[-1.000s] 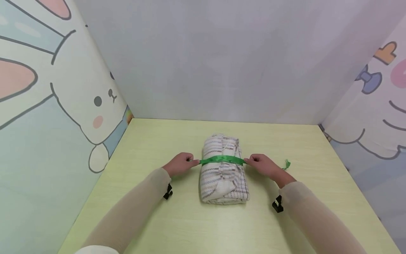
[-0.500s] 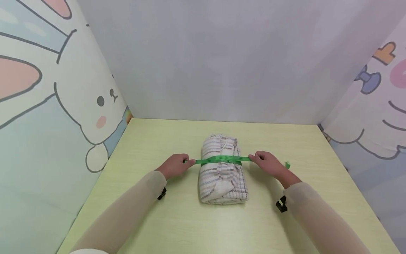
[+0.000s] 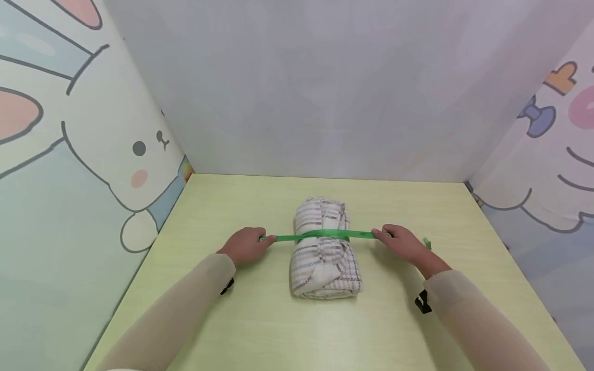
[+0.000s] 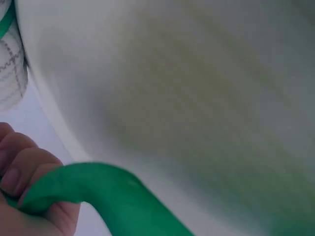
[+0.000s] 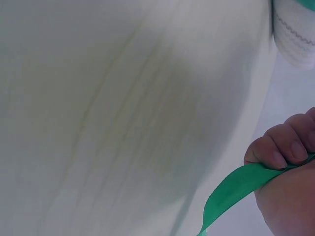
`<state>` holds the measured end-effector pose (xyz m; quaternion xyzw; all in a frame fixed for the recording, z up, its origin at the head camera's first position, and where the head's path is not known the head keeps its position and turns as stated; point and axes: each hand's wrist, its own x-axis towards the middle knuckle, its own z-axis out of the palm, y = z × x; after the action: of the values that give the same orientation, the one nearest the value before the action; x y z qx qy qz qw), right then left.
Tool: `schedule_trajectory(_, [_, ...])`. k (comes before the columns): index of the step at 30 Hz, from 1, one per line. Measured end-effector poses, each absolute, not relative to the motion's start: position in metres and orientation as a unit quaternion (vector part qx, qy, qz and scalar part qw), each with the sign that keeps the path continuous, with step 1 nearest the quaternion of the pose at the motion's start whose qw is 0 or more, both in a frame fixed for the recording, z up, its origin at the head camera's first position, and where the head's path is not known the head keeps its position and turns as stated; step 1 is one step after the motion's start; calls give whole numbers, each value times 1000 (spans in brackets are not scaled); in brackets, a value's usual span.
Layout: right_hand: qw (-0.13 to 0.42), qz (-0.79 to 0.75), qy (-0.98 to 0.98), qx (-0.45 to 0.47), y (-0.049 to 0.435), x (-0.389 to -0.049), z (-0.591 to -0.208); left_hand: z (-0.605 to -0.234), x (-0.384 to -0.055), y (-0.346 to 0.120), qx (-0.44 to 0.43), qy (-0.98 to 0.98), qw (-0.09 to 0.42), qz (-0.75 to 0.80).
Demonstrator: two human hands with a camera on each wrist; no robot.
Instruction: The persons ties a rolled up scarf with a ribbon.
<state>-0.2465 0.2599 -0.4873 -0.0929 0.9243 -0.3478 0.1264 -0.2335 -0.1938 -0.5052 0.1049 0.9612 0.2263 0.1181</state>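
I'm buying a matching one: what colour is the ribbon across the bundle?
The ribbon is green, showing best in the left wrist view.

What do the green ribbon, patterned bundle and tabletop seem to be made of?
Green ribbon: probably satin-like synthetic fabric; thin, smooth, slightly glossy, curving softly at its loose ends.
Patterned bundle: woven cloth, perhaps cotton; matte, with soft folds and creases.
Tabletop: pale wood or wood-look laminate; faint grain streaks leave it open.

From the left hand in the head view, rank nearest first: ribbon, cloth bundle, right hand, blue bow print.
1. Ribbon, held in the left hand.
2. Cloth bundle, right of that hand.
3. Right hand, past the bundle.
4. Blue bow print, far right.
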Motion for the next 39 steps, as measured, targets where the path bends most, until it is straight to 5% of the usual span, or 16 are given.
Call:
schedule_trajectory(24, [156, -323, 930, -85, 272, -248, -487, -503, -239, -223, 123, 929, 181, 299])
schedule_trajectory(39, [139, -329, 932, -65, 349, -233, -463, -487, -235, -301, 72, 871, 234, 425])
